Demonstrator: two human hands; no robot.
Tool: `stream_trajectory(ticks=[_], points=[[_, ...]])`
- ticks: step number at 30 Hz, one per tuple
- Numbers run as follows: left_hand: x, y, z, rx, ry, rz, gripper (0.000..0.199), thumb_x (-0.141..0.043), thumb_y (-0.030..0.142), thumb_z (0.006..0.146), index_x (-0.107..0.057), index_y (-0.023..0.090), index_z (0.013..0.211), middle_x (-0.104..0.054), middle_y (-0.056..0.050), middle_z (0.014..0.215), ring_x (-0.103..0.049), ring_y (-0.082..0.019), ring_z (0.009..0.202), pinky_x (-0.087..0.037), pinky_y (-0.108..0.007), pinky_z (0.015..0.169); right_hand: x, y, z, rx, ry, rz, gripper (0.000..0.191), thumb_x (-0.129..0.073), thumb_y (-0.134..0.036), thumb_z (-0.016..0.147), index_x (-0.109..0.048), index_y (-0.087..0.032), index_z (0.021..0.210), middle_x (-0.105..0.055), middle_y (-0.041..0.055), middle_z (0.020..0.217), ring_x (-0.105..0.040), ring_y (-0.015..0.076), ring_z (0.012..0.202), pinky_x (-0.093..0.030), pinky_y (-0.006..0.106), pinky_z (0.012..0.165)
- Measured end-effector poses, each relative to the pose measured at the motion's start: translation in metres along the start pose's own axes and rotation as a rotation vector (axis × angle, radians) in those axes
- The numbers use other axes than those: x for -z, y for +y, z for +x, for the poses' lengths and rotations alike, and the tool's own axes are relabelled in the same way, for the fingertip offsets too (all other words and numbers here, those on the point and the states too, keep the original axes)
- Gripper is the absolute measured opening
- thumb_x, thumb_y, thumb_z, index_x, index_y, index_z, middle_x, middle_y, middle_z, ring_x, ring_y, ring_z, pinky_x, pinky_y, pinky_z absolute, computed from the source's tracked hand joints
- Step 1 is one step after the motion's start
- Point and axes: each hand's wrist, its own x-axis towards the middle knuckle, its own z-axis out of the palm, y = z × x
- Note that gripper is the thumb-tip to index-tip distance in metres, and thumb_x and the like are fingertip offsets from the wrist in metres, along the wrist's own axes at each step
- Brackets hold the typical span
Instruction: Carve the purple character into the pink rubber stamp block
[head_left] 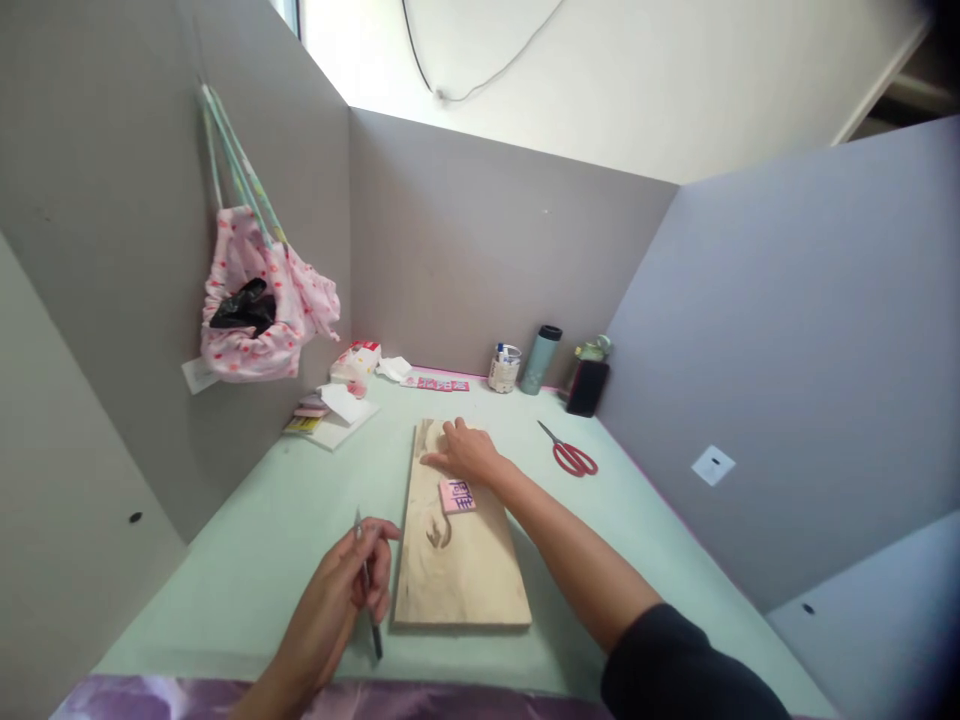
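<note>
The left fingers (387,528) gripped a slim tool (373,620), probably light and stiff, beside the wooden board (469,575) on the worktop (300,530). The right fingers (448,429) bent over the board's far end, grip unclear; the pink piece (457,496) on it seemed light, best taken by its edges.

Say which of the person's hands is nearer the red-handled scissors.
Right. The right hand is over the far end of the wooden board, with the scissors to its right. The left hand, holding a slim tool, is beside the board's left edge, across from the scissors.
</note>
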Motion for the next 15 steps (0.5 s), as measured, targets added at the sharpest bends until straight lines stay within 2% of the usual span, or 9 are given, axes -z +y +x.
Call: stream_trajectory(ticks=[4, 10, 15], points=[[0.002, -0.01, 0.001, 0.029, -0.018, 0.017, 0.051, -0.074, 0.064, 0.078, -0.066, 0.016, 0.091, -0.047, 0.006, 0.061, -0.036, -0.008, 0.048, -0.043, -0.022, 0.042, -0.004, 0.002, 0.005, 0.023, -0.009, -0.015, 0.034, -0.062, -0.036, 0.099, -0.06, -0.017, 0.127, -0.063, 0.0099, 0.126, -0.066, 0.0243, 0.105, -0.057, 0.045, 0.089], [0.006, -0.011, 0.005, 0.033, -0.033, 0.021, 0.05, -0.072, 0.065, 0.08, -0.066, 0.017, 0.092, -0.045, 0.006, 0.062, -0.036, -0.008, 0.049, -0.043, -0.022, 0.043, 0.009, 0.032, 0.015, -0.011, -0.035, -0.013, 0.032, -0.063, -0.034, 0.099, -0.06, -0.017, 0.126, -0.063, 0.0097, 0.126, -0.066, 0.024, 0.106, -0.057, 0.045, 0.089], [0.008, -0.013, 0.004, 0.031, -0.054, 0.034, 0.047, -0.069, 0.063, 0.084, -0.065, 0.017, 0.093, -0.046, 0.006, 0.061, -0.036, -0.008, 0.048, -0.043, -0.021, 0.044, 0.014, 0.038, 0.014, 0.003, -0.111, -0.016, 0.031, -0.062, -0.034, 0.099, -0.061, -0.017, 0.125, -0.064, 0.0095, 0.124, -0.067, 0.0232, 0.104, -0.058, 0.044, 0.087]])
